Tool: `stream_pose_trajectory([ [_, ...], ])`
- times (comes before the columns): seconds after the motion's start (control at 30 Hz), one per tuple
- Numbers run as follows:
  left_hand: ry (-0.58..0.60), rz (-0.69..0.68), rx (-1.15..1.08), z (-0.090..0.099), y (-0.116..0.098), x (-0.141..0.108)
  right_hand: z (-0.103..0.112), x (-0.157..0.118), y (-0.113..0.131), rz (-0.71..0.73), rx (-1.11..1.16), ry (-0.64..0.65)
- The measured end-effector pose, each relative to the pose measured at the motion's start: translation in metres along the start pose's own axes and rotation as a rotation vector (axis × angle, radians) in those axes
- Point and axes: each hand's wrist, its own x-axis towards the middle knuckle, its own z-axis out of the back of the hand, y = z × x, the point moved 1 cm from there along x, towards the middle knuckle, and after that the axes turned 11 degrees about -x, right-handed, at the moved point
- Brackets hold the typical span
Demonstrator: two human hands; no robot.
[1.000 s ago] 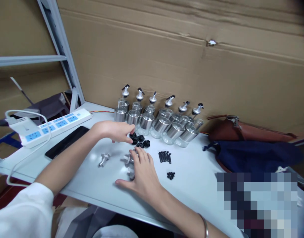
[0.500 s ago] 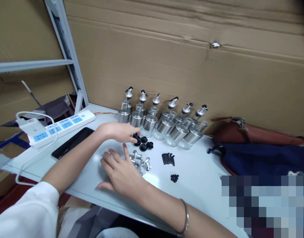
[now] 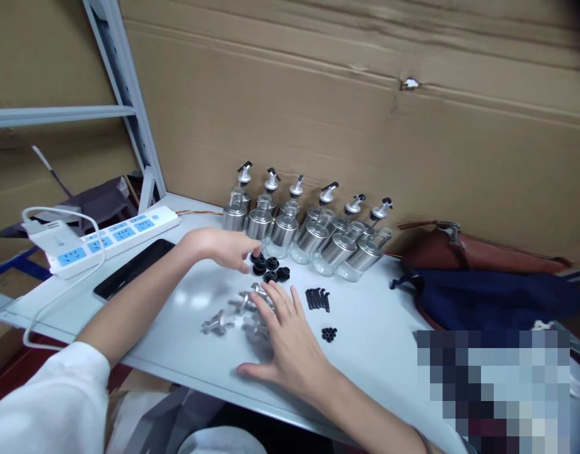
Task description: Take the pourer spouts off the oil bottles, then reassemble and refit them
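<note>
Where the silver spout pieces lie: I see them loose on the pale table, some partly hidden by fingers.
Right hand: spread over those pieces, thumb well apart from the fingers; I cannot tell whether any fingertip touches metal.
Black stoppers: clustered just beyond the spout pieces.
Left hand: at the left edge of that cluster; on my feed I cannot tell whether it pinches a stopper.
Black levers: lined up to the right of the stoppers, a little heap of black rings nearer the camera.
Bottles: standing in two rows behind, the rear ones topped with pourers.
Left side: a black phone and a white power strip.
</note>
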Motion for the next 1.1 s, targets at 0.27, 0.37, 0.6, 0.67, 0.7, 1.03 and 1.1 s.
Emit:
stream_pose_trajectory([
  [0.27,-0.019,-0.038,-0.042,-0.001,-0.004,0.002,-0.015,0.027,-0.002,-0.036,0.194,0.048],
  [0.37,-0.044,-0.042,-0.033,-0.001,-0.003,0.002,-0.016,0.031,0.010,-0.035,0.186,-0.025],
  [0.6,-0.015,-0.044,-0.010,-0.003,-0.003,0.004,-0.022,0.043,0.028,-0.078,0.141,-0.062],
  [0.67,-0.011,-0.041,-0.006,-0.003,-0.004,0.003,-0.023,0.043,0.024,-0.101,0.139,-0.079],
  [0.7,-0.009,-0.041,-0.006,-0.003,-0.005,0.003,-0.024,0.042,0.021,-0.121,0.137,-0.090],
  [1.03,-0.062,-0.091,-0.055,-0.006,0.005,0.006,-0.016,0.034,0.008,-0.181,0.157,-0.122],
  [1.1,-0.075,-0.095,-0.073,-0.006,0.005,0.005,-0.006,0.031,0.006,-0.148,0.198,-0.200],
])
